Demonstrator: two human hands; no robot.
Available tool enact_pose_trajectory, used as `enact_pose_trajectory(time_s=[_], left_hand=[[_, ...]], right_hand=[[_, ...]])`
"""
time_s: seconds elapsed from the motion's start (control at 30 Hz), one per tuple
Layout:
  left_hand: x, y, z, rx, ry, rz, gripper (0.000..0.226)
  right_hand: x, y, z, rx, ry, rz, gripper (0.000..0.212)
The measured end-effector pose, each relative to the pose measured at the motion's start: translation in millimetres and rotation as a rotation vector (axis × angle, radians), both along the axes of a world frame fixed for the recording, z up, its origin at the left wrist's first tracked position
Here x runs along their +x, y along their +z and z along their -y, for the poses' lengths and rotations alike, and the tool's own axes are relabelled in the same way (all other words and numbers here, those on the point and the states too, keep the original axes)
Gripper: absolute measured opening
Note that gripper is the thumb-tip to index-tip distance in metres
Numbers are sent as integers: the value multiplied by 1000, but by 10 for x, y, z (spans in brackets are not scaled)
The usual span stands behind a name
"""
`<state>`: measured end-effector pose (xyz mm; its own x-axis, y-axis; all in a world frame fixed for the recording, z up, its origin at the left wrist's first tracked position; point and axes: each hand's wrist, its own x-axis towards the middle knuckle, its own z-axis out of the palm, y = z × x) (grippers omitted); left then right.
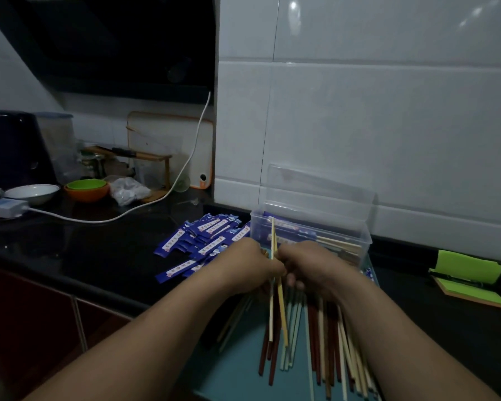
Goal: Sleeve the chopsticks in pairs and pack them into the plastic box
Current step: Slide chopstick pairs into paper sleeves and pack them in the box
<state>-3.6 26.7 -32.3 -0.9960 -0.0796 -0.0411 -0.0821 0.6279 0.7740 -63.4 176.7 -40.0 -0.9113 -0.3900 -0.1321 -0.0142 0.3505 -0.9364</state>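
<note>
The left hand (252,266) and right hand (315,264) both clench their grip on one pale pair (273,237), probably to even it for sleeving. Loose chopsticks (324,342) lie at the near edge of the desk (99,250). The sleeves (209,235) and box (356,241) sit behind, within reach.

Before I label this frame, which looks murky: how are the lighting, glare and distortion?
Head view: dim overall, darkest around the black range hood; small glare spots on the glossy white wall tiles; wide-angle lens bows the tile joints; the clear plastic box is faint against them; the pale chopsticks read clearly.
</note>
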Motion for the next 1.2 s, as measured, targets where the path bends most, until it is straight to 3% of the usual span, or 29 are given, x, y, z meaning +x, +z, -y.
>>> enact_pose_trajectory(time_s=[0.1,0.23,0.37,0.6,0.77,0.83,1.07,1.2], left_hand=[[-39,-105,-28,144,-23,-17,26],[-89,-160,-3,311,-44,-30,11],[-44,-143,16,388,-95,-56,12],[-4,-187,45,403,-83,-177,13],[-27,-227,130,322,-58,-134,26],[-50,-259,141,305,-35,-184,29],[-119,-281,152,214,-18,-224,29],[-123,-233,260,136,36,-299,18]], right_hand=[[-26,-40,36,-24,-11,-50,23],[-58,-53,61,-74,-49,-132,21],[-93,-45,86,-119,-87,-212,24],[-114,-104,125,-282,-38,-166,29],[-160,-21,99,-439,-180,-228,27],[-147,-16,97,-483,-129,-165,25],[-86,-99,155,-377,43,-84,20],[-117,-119,195,-400,-47,-130,20]])
